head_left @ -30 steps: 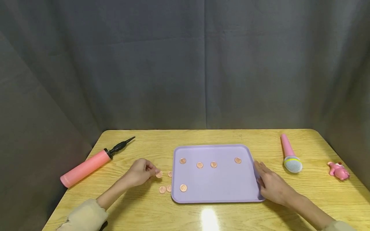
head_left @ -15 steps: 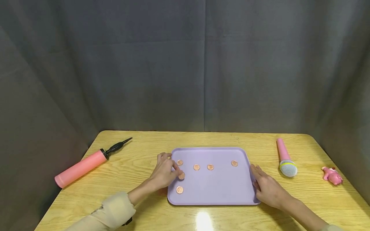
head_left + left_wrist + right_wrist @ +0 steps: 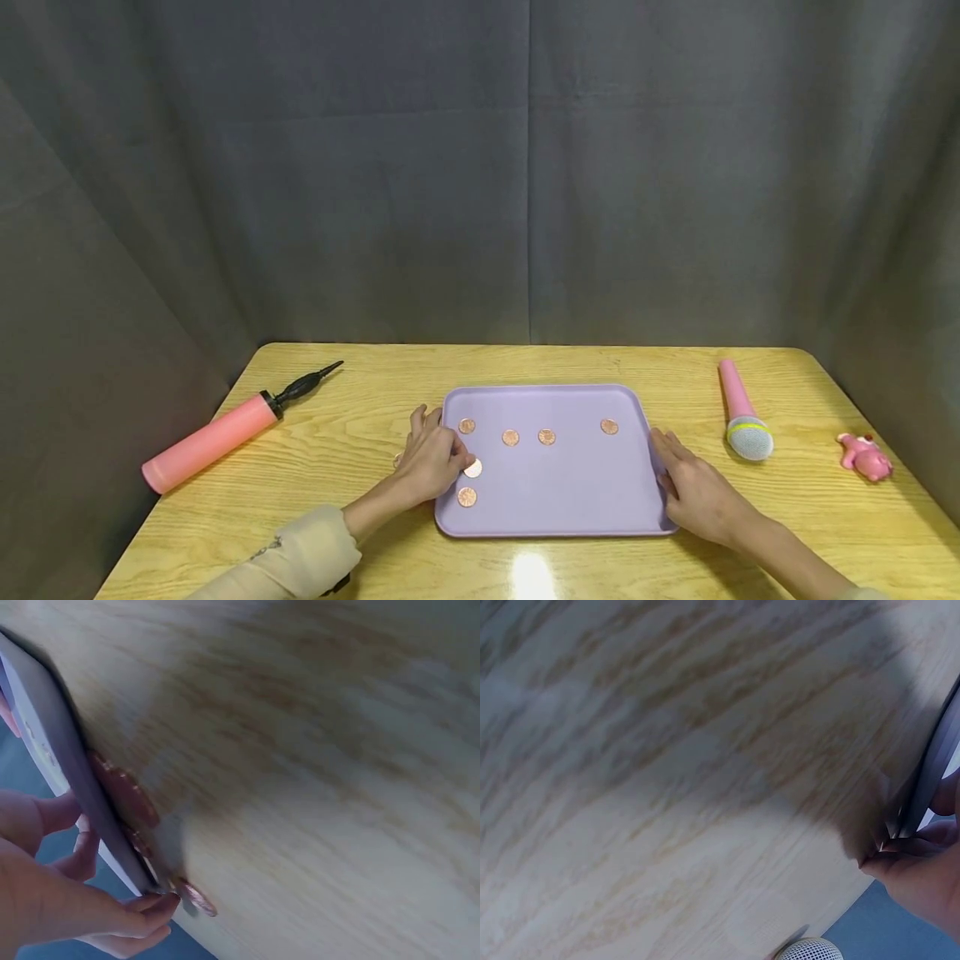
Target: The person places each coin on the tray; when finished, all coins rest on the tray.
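Observation:
A purple tray (image 3: 555, 500) lies on the wooden table with several copper-coloured coins (image 3: 510, 437) spread over it. Over its left rim reaches my left hand (image 3: 431, 461), thumb and index finger pinching a coin (image 3: 472, 468) that shines brightly near the tray floor. In the left wrist view, loose coins (image 3: 124, 787) lie on the table against the tray's outer wall; in the head view the hand hides most of them. My right hand (image 3: 697, 492) holds the tray's right edge, thumb at the rim and fingers along the outside.
A pink hand pump (image 3: 213, 442) with a black nozzle lies at the left. On the right are a pink toy microphone (image 3: 742, 412) and a small pink figurine (image 3: 865, 457). A dark curtain (image 3: 480, 183) hangs behind the table (image 3: 360, 375).
My left hand has moved right from the table to the tray's left side, bringing a coin over the rim. That coin now catches the light. My right hand keeps its hold on the tray.

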A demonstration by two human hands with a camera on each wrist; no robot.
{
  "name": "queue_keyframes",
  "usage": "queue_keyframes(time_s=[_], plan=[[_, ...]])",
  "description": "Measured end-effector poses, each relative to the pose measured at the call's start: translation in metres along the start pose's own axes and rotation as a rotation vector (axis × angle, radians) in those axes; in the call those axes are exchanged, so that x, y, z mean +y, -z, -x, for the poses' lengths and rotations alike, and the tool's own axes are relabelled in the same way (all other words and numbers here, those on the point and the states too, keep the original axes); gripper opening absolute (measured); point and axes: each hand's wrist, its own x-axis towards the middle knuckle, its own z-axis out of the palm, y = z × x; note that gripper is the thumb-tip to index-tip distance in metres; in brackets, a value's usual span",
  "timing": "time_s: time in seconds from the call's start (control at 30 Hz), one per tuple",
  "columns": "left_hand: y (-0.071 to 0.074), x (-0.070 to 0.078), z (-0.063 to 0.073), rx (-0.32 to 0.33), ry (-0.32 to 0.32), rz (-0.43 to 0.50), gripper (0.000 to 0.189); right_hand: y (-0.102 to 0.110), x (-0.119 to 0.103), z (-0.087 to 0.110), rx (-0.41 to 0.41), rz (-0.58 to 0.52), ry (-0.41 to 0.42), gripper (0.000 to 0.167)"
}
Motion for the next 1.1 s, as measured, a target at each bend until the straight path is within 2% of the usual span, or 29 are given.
queue_keyframes(time_s=[0.23,0.53,0.77,1.1], plan=[[0.000,-0.008,-0.001,-0.022,0.062,0.001,0.023,-0.001,0.000,0.000,-0.002,0.004,-0.005,0.059],[-0.002,-0.008,0.001,-0.024,0.051,-0.043,0.021,-0.001,0.000,0.001,-0.004,0.006,-0.008,0.058],[-0.002,-0.010,0.006,-0.044,0.040,-0.031,0.034,-0.001,0.000,0.001,-0.010,0.010,-0.015,0.058],[-0.007,-0.017,0.011,0.048,-0.031,-0.032,0.029,-0.002,0.000,0.000,-0.010,0.008,-0.022,0.059]])
